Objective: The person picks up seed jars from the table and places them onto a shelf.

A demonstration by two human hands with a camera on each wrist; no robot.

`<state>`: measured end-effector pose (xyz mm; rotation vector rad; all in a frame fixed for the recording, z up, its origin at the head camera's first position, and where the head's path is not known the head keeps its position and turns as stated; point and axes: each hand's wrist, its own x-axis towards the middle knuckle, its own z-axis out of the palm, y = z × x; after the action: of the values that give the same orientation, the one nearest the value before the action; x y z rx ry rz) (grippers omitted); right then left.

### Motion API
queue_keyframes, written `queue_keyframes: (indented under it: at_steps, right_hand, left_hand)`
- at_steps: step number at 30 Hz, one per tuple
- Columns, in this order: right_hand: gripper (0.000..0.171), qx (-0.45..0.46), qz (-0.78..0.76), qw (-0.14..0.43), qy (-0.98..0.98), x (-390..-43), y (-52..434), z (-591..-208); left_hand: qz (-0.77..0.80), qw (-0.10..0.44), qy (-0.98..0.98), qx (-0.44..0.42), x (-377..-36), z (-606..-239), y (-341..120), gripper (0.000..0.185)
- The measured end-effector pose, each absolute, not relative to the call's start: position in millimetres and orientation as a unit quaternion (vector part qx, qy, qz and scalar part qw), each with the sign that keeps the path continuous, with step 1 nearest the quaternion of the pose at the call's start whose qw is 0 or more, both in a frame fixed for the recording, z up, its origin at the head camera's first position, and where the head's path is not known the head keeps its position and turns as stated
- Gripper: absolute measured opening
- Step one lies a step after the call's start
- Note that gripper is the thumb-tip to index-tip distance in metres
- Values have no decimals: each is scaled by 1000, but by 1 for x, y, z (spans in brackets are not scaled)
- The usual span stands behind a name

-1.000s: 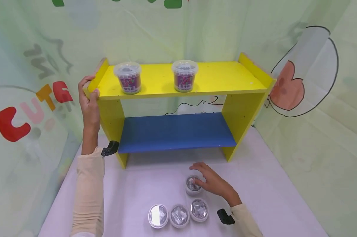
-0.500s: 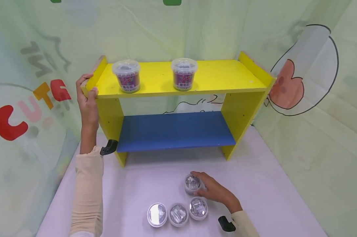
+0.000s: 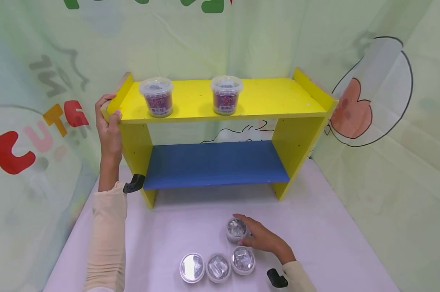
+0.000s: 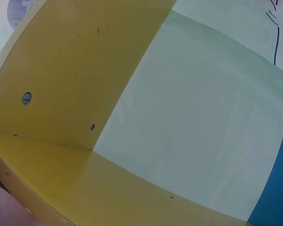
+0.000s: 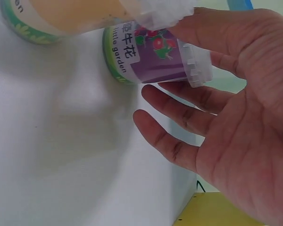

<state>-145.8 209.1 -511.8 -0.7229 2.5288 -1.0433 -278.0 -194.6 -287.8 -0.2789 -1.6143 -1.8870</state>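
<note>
My left hand (image 3: 109,136) grips the upper left corner of a yellow and blue shelf (image 3: 275,95), thumb in front. In the left wrist view, only a blurred bit of that hand (image 4: 7,209) shows beside the yellow side panel. On the table, my right hand (image 3: 262,237) holds a lidded plastic cup (image 3: 236,228) between thumb and fingers. The right wrist view shows its purple flower label (image 5: 158,61) and "little garden" lettering; the thumb lies at the clear lid, and the lower fingers are spread. Two purple-labelled cups, left (image 3: 159,101) and middle (image 3: 225,99), stand on the yellow top.
Three more lidded cups, a left one (image 3: 192,268), a middle one (image 3: 218,268) and a right one (image 3: 243,260), stand in front of the held cup. The blue lower board (image 3: 216,164) spans the shelf. Printed cloth walls (image 3: 380,170) surround the white tabletop (image 3: 176,231).
My right hand has come down from just above the rear cup, and its thumb and fingers have closed round it. The left hand keeps its grip on the shelf corner.
</note>
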Motion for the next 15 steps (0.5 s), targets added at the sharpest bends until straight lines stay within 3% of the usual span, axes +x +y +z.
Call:
queue_keyframes:
  at_steps: [15]
  right_hand:
    - [81, -249, -371, 157, 881, -152, 207, -523]
  left_hand:
    - [-719, 314, -610, -110, -278, -289, -195, 40]
